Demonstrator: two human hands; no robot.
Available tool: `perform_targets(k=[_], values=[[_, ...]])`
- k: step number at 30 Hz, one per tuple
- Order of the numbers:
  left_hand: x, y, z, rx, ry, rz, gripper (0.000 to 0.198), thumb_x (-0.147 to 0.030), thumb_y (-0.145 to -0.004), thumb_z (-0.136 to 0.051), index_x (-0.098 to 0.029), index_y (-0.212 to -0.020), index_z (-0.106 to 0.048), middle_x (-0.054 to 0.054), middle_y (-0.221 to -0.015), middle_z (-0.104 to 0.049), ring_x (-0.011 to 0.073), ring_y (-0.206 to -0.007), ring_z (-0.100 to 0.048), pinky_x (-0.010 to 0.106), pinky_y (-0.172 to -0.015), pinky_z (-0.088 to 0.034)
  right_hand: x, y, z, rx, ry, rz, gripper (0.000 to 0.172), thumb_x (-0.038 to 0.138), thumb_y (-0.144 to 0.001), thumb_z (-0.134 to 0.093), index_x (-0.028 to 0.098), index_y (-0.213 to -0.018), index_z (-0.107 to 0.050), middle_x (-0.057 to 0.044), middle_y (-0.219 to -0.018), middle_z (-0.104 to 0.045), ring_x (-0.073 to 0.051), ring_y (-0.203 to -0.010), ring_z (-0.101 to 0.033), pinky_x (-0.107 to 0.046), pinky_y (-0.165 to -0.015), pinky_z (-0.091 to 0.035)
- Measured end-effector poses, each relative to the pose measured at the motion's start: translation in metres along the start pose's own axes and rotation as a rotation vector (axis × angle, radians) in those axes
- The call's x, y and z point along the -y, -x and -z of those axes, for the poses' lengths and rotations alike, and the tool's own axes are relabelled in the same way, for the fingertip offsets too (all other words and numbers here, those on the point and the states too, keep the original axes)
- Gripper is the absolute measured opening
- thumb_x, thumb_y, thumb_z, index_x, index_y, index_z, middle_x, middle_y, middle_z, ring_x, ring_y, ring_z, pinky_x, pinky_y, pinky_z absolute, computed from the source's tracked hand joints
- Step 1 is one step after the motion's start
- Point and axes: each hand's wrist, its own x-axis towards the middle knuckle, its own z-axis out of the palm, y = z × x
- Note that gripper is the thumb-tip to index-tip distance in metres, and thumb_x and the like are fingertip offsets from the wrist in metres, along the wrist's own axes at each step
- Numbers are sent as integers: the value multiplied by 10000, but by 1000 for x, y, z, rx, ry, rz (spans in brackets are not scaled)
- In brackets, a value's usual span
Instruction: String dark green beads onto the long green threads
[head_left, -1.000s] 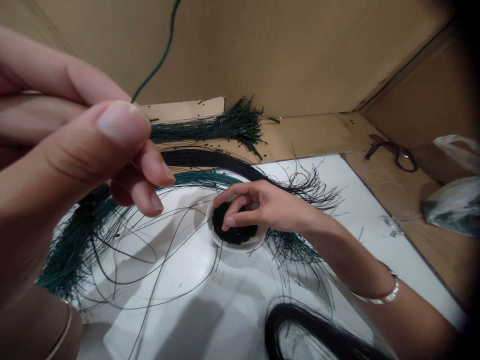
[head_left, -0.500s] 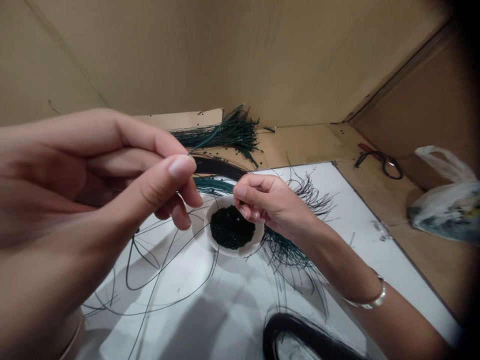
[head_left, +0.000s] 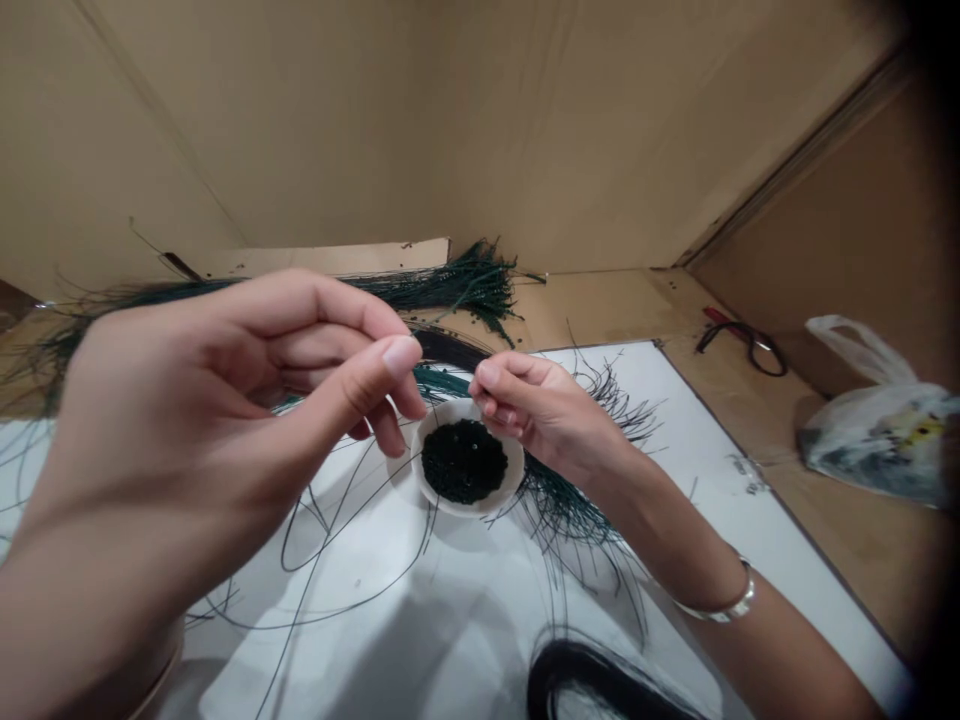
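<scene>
Left hand point(head_left: 225, 410) and right hand point(head_left: 544, 415) are pinched closed above a white dish point(head_left: 469, 508) of dark beads point(head_left: 463, 462), placed within reach of both; any held item cannot be confirmed.

Fingertips: we could not tell whether the left hand point(head_left: 225, 400) or right hand point(head_left: 544, 415) held anything.
Beads: in the dish point(head_left: 480, 508), the beads point(head_left: 463, 460) looked too small to count.
Bag: the picture's right edge nearly cut off the bag point(head_left: 877, 450).
Black loop: the bottom edge cut off the black loop point(head_left: 577, 680).
</scene>
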Motion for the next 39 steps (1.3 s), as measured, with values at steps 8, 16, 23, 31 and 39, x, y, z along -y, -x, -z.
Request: perform_targets(k=[8, 16, 23, 31, 39], values=[[-3, -4, -1, 121, 87, -74, 123, -232, -931, -719, -245, -811, -694, -69, -644, -727, 83, -512, -680, 144, -471, -517, 5, -1, -4, 57, -27, 91, 254, 387, -819, -857, 159, -762, -759, 38, -587, -653, -25, -447, -524, -125, -439, -420], [-4, -4, 1, 137, 165, -60, 122, -226, -931, -710, -228, -810, -717, -58, -626, -727, 73, -531, -680, 95, -504, -520, 22, 2, -18, 147, 66, 203, 89, 280, -858, -803, 209, -912, -807, 20, -732, -715, -67, -586, -609, -189, -607, -559], [-7, -2, 5, 155, 188, -45, 100, -224, -901, -742, -216, -803, -722, -55, -628, -728, 79, -519, -674, 100, -491, -518, 24, 2, -23, 207, -3, 216, 72, 210, -863, -779, 230, -932, -777, 22, -753, -744, -80, -606, -654, -193, -642, -592], [-7, 0, 5, 147, 194, -53, 114, -219, -907, -734, -222, -794, -721, -59, -624, -722, 67, -499, -674, 81, -498, -529, 23, 3, -24, 187, 31, 180, 163, 340, -826, -822, 235, -928, -751, -13, -834, -782, -126, -661, -720, -244, -659, -617], [-8, -1, -1, 133, 217, -19, 136, -236, -899, -738, -210, -767, -724, -41, -644, -729, 77, -504, -677, 94, -477, -531, 16, 4, -30, 171, -52, 196, 119, 306, -780, -875, 261, -824, -774, 27, -785, -741, -80, -600, -580, -211, -605, -507]])
